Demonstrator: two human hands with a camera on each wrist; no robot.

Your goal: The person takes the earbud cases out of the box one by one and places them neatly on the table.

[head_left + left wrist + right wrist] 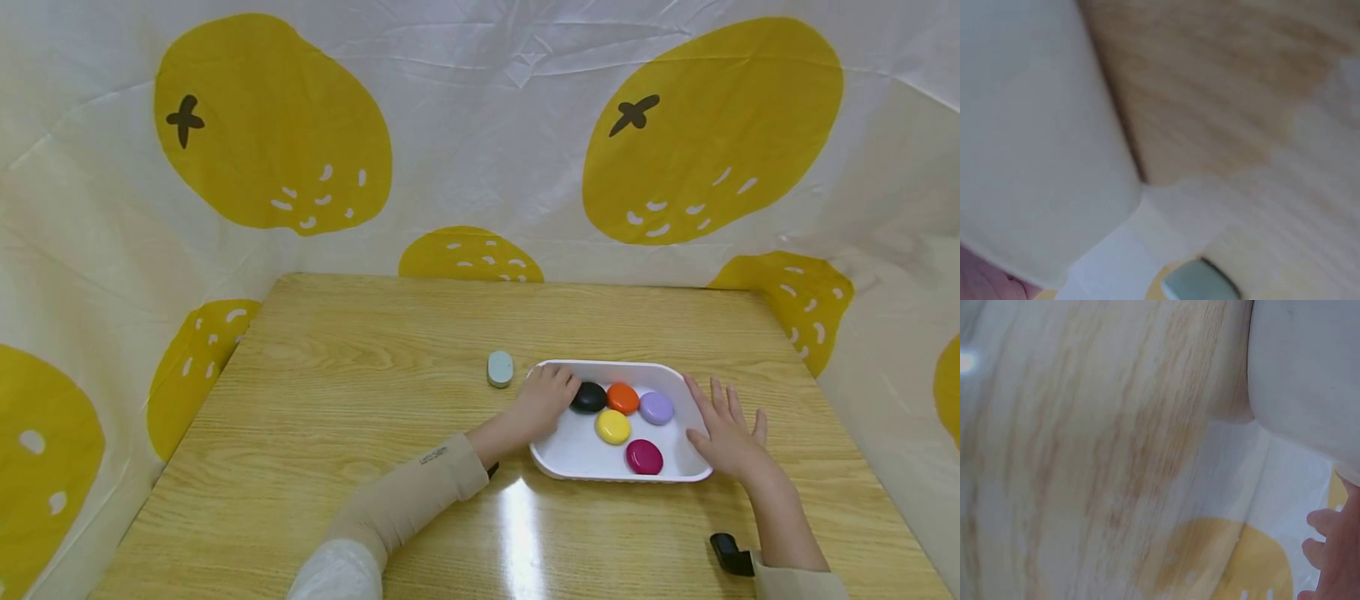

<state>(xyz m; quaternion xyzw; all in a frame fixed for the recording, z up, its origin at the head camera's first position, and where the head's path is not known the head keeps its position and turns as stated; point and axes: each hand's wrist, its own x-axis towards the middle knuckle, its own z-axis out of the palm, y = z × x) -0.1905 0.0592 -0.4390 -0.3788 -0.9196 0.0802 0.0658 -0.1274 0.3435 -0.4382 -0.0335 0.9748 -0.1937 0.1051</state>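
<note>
Black, orange, lilac, yellow and magenta round discs [613, 427] are contained in a white plastic tray [577, 454]. Its right edge is touched by the splayed, empty right hand [729, 437]; at the left edge, the left hand's grip [543, 402] cannot be told.

Five discs [613, 427], one tray [577, 454], one block [500, 368]
</note>
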